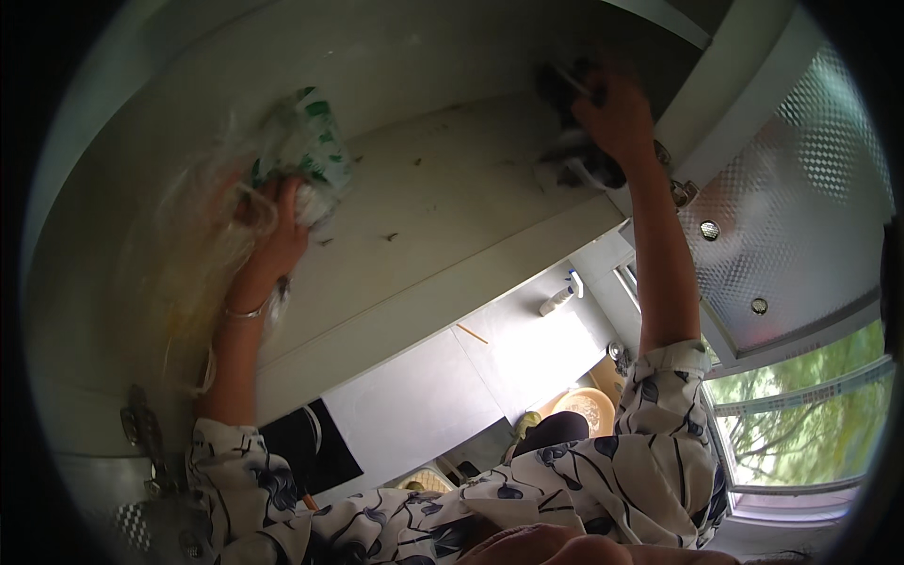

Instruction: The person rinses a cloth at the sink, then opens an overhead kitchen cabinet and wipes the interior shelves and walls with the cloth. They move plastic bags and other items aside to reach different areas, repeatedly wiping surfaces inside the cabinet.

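Note:
Inside a wall cabinet, my left hand (272, 229) is curled into a heap of clear plastic bags (191, 233). Just past its fingers lies a white plastic bag with green print (321, 134). A bracelet circles that wrist. My right hand (618, 113) reaches to the cabinet's right end, against some dark items with pale strips (575, 152). Blur and shadow hide what they are and whether the fingers hold them. Several small dark bits (392, 237) lie scattered on the cabinet shelf (452, 191) between my hands.
An open cabinet door with textured panels (791, 212) stands right of my right arm. Beneath the shelf's front edge (438, 304) is a white countertop (417, 395) with a spray bottle (558, 300), a thin orange stick (472, 333) and a black cooktop (318, 445). An orange basin (597, 408) sits farther right.

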`<control>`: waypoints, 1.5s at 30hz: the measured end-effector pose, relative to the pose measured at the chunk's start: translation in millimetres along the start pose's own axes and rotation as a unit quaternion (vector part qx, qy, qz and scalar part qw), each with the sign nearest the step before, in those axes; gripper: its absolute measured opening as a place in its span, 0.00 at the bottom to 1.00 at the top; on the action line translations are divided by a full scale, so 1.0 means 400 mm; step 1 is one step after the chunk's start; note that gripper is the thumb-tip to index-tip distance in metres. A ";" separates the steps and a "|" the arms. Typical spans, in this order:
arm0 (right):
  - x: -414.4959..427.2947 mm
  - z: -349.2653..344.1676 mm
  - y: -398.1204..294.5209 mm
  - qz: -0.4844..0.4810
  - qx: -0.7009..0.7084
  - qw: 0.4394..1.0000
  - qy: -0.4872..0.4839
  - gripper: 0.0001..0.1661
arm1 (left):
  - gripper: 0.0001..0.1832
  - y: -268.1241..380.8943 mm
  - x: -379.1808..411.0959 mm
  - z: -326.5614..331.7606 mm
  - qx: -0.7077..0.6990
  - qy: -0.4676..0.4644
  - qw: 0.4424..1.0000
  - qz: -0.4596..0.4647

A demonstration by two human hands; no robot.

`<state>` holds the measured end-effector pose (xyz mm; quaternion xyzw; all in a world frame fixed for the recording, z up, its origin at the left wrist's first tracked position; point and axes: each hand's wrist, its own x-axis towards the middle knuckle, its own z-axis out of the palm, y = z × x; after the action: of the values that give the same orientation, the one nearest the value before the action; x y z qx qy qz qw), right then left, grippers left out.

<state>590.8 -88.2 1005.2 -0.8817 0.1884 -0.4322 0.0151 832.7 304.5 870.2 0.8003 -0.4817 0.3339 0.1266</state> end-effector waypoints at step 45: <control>0.050 0.359 -0.240 -0.096 -0.138 0.869 -0.465 0.18 | 0.26 0.047 0.025 -0.065 0.023 0.039 0.999 -0.025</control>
<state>743.0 -25.5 948.5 -0.9875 0.1319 0.0585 -0.0629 809.1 302.0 894.0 0.8010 -0.4489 0.3725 0.1352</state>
